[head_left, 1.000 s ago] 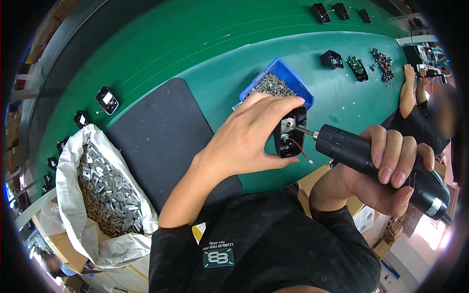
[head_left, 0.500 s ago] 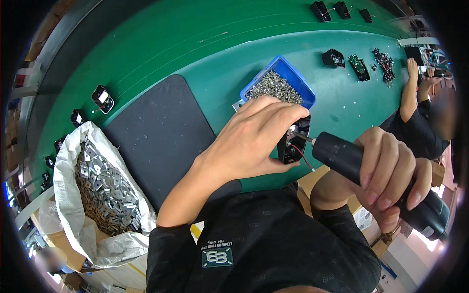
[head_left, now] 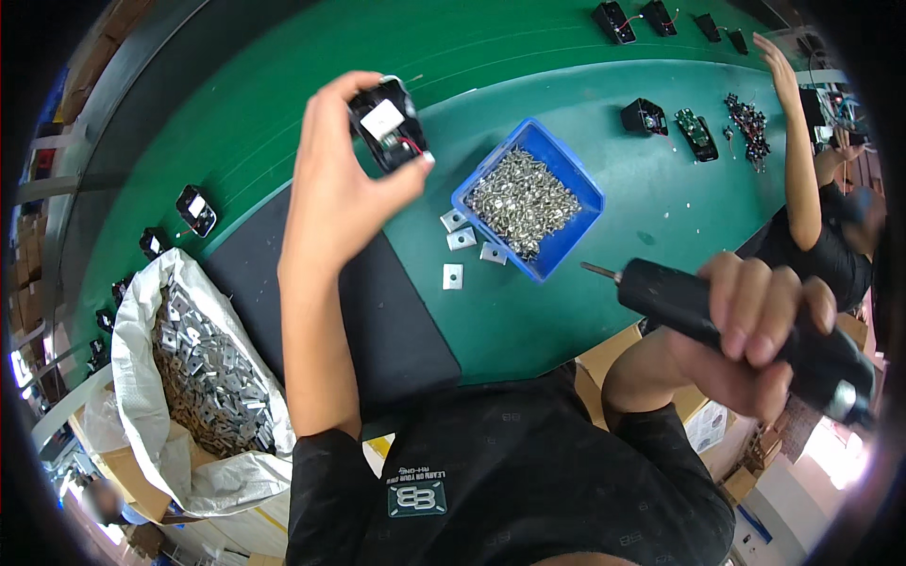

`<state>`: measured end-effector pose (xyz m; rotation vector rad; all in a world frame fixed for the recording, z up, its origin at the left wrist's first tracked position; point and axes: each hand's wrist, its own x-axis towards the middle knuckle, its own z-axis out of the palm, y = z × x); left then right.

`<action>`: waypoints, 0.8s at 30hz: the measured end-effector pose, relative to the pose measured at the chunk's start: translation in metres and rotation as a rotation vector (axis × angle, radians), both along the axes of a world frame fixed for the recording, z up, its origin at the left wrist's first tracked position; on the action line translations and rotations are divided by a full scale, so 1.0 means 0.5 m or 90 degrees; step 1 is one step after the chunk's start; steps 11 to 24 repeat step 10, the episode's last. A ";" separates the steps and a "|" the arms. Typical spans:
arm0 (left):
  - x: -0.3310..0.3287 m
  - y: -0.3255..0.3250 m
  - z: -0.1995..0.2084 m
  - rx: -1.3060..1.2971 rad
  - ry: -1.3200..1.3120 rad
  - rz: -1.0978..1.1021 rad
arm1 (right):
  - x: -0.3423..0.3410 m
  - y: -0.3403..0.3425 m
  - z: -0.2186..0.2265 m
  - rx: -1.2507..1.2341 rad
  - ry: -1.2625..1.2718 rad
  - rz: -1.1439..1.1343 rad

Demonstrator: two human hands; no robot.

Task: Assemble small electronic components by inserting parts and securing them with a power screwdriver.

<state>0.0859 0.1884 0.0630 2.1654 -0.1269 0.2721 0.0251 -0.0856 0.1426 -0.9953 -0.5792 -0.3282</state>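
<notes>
My left hand (head_left: 344,179) grips a black plastic housing (head_left: 376,101) by its sides, over the far edge of the dark mat. A white block, a bit of green board and a red wire show inside the housing. In my right hand (head_left: 755,330) is a black electric screwdriver (head_left: 665,297), its bit pointing left toward the blue bin (head_left: 578,234) and touching nothing. Small metal screws (head_left: 524,200) fill much of that bin. Beside it lie several square metal plates with holes (head_left: 453,276).
A white sack (head_left: 137,377) of metal plates stands at left, next to the dark mat (head_left: 255,274). More black housings (head_left: 645,117) and a heap of wired parts (head_left: 747,127) lie far right. A co-worker's arm (head_left: 797,160) reaches over the green belt (head_left: 510,42).
My left hand has carried the housing left and away from me, off the screwdriver bit, uncovering the metal plates by the bin. The screwdriver has shifted slightly. The co-worker's arm has reached farther out.
</notes>
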 end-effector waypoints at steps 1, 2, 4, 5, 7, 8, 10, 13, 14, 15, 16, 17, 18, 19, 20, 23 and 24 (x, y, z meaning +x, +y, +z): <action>0.024 0.009 -0.014 0.013 -0.013 0.010 | 0.006 -0.001 -0.018 0.001 0.007 -0.015; 0.046 0.021 -0.026 0.030 -0.025 0.026 | 0.016 0.002 -0.037 0.006 0.014 -0.025; 0.084 0.034 -0.049 0.112 -0.025 0.045 | 0.031 0.009 -0.061 0.003 0.017 -0.029; 0.102 0.041 -0.065 0.126 -0.012 0.040 | 0.038 0.017 -0.070 0.008 0.022 -0.060; 0.116 0.058 -0.098 0.134 0.003 0.030 | 0.057 0.022 -0.090 -0.002 0.020 -0.100; 0.117 0.065 -0.113 0.143 -0.017 0.035 | 0.064 0.028 -0.095 -0.023 0.022 -0.125; 0.115 0.079 -0.122 0.173 -0.018 0.034 | 0.075 0.031 -0.116 -0.037 0.013 -0.146; 0.115 0.079 -0.122 0.173 -0.018 0.034 | 0.075 0.031 -0.116 -0.037 0.013 -0.146; 0.115 0.079 -0.122 0.173 -0.018 0.034 | 0.075 0.031 -0.116 -0.037 0.013 -0.146; 0.115 0.079 -0.122 0.173 -0.018 0.034 | 0.075 0.031 -0.116 -0.037 0.013 -0.146; 0.115 0.079 -0.122 0.173 -0.018 0.034 | 0.075 0.031 -0.116 -0.037 0.013 -0.146; 0.115 0.079 -0.122 0.173 -0.018 0.034 | 0.075 0.031 -0.116 -0.037 0.013 -0.146; 0.115 0.079 -0.122 0.173 -0.018 0.034 | 0.075 0.031 -0.116 -0.037 0.013 -0.146; 0.115 0.079 -0.122 0.173 -0.018 0.034 | 0.075 0.031 -0.116 -0.037 0.013 -0.146; 0.115 0.079 -0.122 0.173 -0.018 0.034 | 0.075 0.031 -0.116 -0.037 0.013 -0.146; 0.115 0.079 -0.122 0.173 -0.018 0.034 | 0.075 0.031 -0.116 -0.037 0.013 -0.146; 0.115 0.079 -0.122 0.173 -0.018 0.034 | 0.075 0.031 -0.116 -0.037 0.013 -0.146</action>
